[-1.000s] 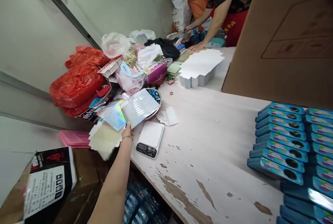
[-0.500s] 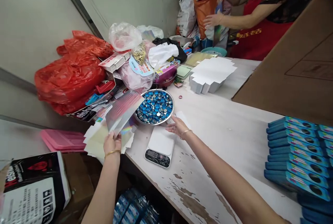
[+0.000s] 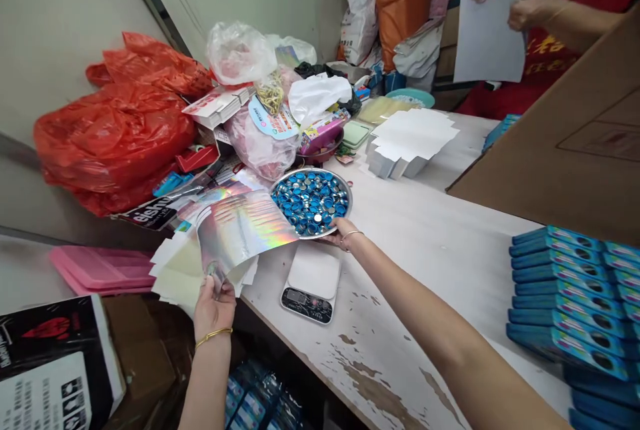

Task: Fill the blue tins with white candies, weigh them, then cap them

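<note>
My left hand (image 3: 214, 307) grips a bent holographic sheet (image 3: 243, 230) by its lower edge, raising it over a loose pile of cream paper sheets (image 3: 183, 277). My right hand (image 3: 345, 233) holds the rim of a steel bowl (image 3: 311, 202) full of blue-and-silver bottle caps. Just below that hand, a white digital kitchen scale (image 3: 313, 281) sits on the chipped white table (image 3: 400, 290). Across the table, a co-worker's hands (image 3: 520, 13) hold a plain white sheet (image 3: 487, 37).
Red plastic bags (image 3: 113, 137) and a heap of packaging (image 3: 265, 117) fill the wall end of the table. White die-cut card stacks (image 3: 407, 140) stand beyond the bowl. Rows of blue boxes (image 3: 565, 290) lie at the right, below a large cardboard panel (image 3: 565, 137). A pink tray (image 3: 103, 270) sits left.
My left hand has lifted the holographic sheet off the bowl, uncovering the caps. My right hand has come into view and reached the bowl rim. The co-worker now holds up a white sheet.
</note>
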`<state>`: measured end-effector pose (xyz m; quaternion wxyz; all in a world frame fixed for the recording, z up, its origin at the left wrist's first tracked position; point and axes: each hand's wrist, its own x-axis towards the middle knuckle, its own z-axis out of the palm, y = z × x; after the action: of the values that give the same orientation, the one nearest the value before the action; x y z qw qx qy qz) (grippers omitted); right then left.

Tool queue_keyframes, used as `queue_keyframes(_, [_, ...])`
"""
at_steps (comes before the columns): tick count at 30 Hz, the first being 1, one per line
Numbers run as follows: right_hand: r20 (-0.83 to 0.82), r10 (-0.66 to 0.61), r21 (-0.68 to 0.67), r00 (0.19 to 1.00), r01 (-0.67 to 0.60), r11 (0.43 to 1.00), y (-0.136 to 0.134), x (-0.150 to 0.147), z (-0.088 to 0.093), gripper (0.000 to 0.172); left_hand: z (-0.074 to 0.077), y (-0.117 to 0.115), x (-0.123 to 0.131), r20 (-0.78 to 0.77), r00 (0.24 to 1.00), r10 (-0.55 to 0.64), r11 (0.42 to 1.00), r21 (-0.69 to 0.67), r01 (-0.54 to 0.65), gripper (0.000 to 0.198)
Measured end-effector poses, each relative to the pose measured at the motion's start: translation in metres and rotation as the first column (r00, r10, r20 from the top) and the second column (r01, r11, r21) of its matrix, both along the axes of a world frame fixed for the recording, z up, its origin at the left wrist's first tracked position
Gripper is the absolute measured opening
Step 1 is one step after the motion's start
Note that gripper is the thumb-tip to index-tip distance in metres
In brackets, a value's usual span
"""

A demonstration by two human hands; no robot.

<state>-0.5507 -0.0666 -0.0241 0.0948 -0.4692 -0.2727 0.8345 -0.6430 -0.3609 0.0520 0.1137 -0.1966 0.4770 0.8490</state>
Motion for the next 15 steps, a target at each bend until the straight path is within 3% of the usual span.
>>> queue_keyframes(4, [0.133, -0.046, 0.018, 0.99, 0.044, 0.999, 0.013, 0.069, 0.007, 0.027, 0.002, 0.006, -0.004, -0.027, 0.999, -0.031, 0.999, 0.003, 0.032, 0.01])
queue_keyframes(7, [0.189, -0.107, 0.072, 0.976, 0.095, 0.993, 0.009, 0.143, 0.016, 0.009, -0.006, 0.03, -0.005, -0.057, 0.993, -0.101, 0.994, -0.042, 0.099, 0.006])
queue_keyframes(8, [0.2, -0.127, 0.086, 0.972, 0.112, 0.99, 0.004, 0.168, 0.019, 0.003, -0.01, 0.041, -0.006, -0.066, 0.99, -0.126, 0.991, -0.059, 0.123, 0.006])
queue_keyframes(11, [0.245, -0.183, 0.108, 0.952, 0.16, 0.981, -0.021, 0.239, 0.026, 0.012, -0.021, 0.082, -0.012, -0.078, 0.98, -0.185, 0.977, -0.123, 0.175, 0.011])
queue_keyframes(15, [0.308, -0.259, 0.104, 0.916, 0.238, 0.966, -0.068, 0.306, 0.025, 0.012, -0.027, 0.128, -0.01, -0.083, 0.946, -0.314, 0.909, -0.313, 0.274, 0.016])
